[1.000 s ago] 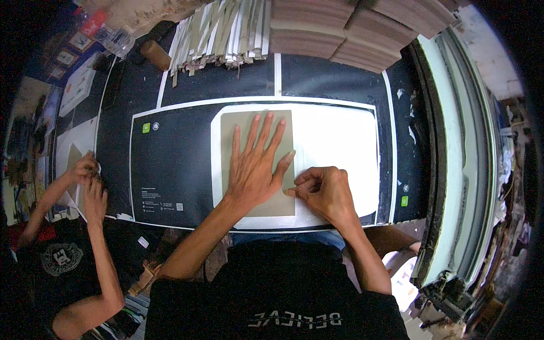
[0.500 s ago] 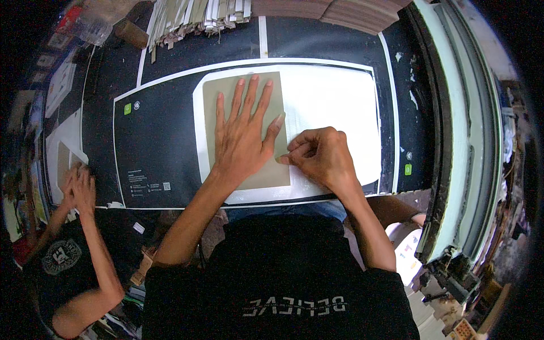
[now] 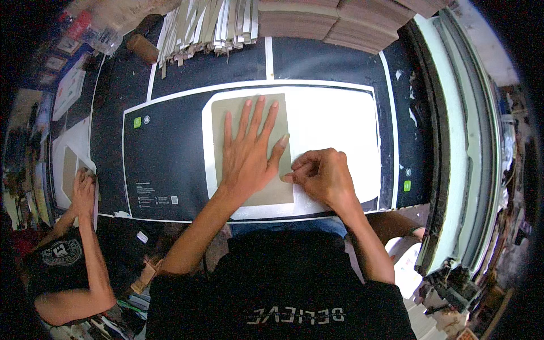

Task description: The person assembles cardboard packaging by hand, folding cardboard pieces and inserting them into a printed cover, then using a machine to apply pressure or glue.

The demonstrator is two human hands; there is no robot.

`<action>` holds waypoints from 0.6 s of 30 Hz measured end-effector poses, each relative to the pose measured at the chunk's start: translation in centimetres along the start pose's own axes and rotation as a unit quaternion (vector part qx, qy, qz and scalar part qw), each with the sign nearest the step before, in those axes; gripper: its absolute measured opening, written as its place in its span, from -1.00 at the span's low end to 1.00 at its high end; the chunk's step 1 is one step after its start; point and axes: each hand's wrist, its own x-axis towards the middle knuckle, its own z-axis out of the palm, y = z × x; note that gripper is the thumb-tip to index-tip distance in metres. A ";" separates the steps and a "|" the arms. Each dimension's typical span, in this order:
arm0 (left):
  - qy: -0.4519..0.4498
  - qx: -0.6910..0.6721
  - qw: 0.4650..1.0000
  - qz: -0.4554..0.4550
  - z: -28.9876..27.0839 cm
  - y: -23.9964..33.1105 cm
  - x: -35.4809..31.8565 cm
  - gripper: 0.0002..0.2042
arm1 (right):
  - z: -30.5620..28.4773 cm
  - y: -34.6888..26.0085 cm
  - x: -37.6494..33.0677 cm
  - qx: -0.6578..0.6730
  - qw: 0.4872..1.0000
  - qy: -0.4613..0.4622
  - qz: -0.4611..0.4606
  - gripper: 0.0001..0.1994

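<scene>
My left hand point(image 3: 249, 156) lies flat with fingers spread on a grey-brown rectangular board point(image 3: 266, 194). The board rests on the left part of a larger white sheet point(image 3: 340, 124) with cut corners. Beside the board's right edge, near its lower corner, my right hand point(image 3: 323, 177) is closed with thumb and fingers drawn together. Its thumb tip is at the board's edge. Whatever that hand may pinch is hidden by its fingers.
A dark, white-lined sheet point(image 3: 164, 153) covers the table. Beyond lie a pile of pale strips point(image 3: 209, 28) and stacked brown boards point(image 3: 300, 22). Long pale green rails point(image 3: 453, 130) run along the right. At left, a co-worker's hands point(image 3: 83, 190) are at another board point(image 3: 69, 170).
The whole view has shifted, so the table appears lower. My hands keep about the same places on the board and sheet. The co-worker's hands have shifted slightly at their board.
</scene>
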 end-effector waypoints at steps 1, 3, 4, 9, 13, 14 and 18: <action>0.004 -0.004 1.000 0.005 0.0 0.0 0.2 -0.33 | 0.0 0.0 0.0 0.000 1.000 0.009 -0.007 -0.81; -0.026 -0.013 1.000 -0.010 -0.1 0.2 -0.2 -0.33 | 0.5 0.6 0.0 0.001 0.999 0.026 -0.021 -0.83; -0.030 -0.017 0.999 -0.011 -0.2 0.4 0.1 -0.32 | 0.5 1.2 0.0 0.008 1.000 0.018 -0.014 -0.84; -0.032 -0.049 0.998 0.002 -1.4 0.3 0.0 -0.31 | -0.3 0.8 -0.3 -0.018 0.998 -0.026 -0.050 -0.70; -0.035 -0.042 0.998 -0.009 -1.9 -0.8 -0.7 -0.32 | -5.2 -6.8 1.3 -0.012 0.988 0.025 -0.151 -0.57; -0.047 -0.037 0.998 -0.014 -2.0 -1.0 -1.0 -0.32 | -7.1 -8.5 2.8 -0.096 0.959 0.119 -0.240 -0.56; -0.041 -0.052 0.998 -0.009 -1.4 -0.9 -0.7 -0.33 | -14.5 -15.3 12.3 -0.256 0.762 0.384 -0.453 -0.66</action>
